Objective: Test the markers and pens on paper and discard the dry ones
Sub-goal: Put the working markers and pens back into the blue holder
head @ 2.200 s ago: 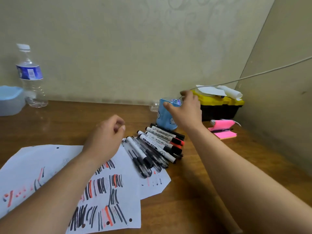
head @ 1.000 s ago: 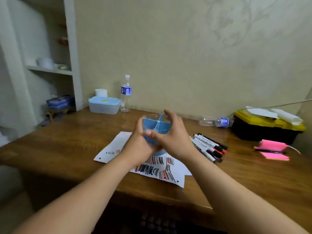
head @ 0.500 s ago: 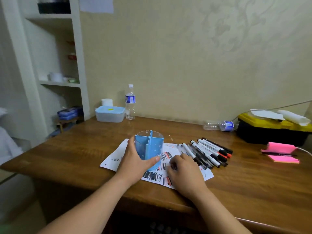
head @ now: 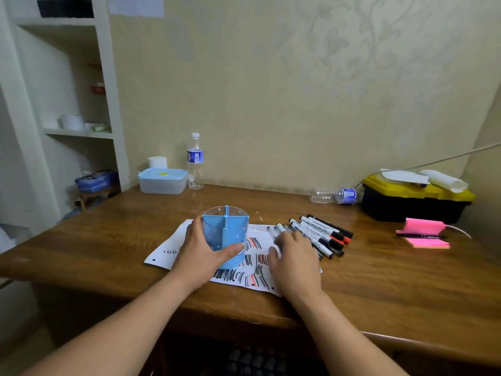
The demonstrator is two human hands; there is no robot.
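A blue round pen holder (head: 226, 234) with inner dividers stands upright on the scribbled white paper (head: 252, 264). My left hand (head: 202, 253) grips it from the left, thumb across its front. My right hand (head: 294, 257) lies on the paper beside it, fingers reaching onto the near ends of a row of markers and pens (head: 320, 234). The markers lie side by side on the wooden table (head: 393, 280), with black and red caps. Whether my right fingers hold a pen is hidden by the back of the hand.
A lidded pale blue box (head: 162, 180) and an upright water bottle (head: 195, 162) stand at the back left. An empty bottle (head: 334, 196) lies at the back. A black and yellow toolbox (head: 414, 202) and pink sticky notes (head: 423, 234) sit at the right. Shelves (head: 73, 131) rise on the left.
The blue holder came from the back of the table to the paper, carried in both hands. My right hand then let go and moved right onto the pens.
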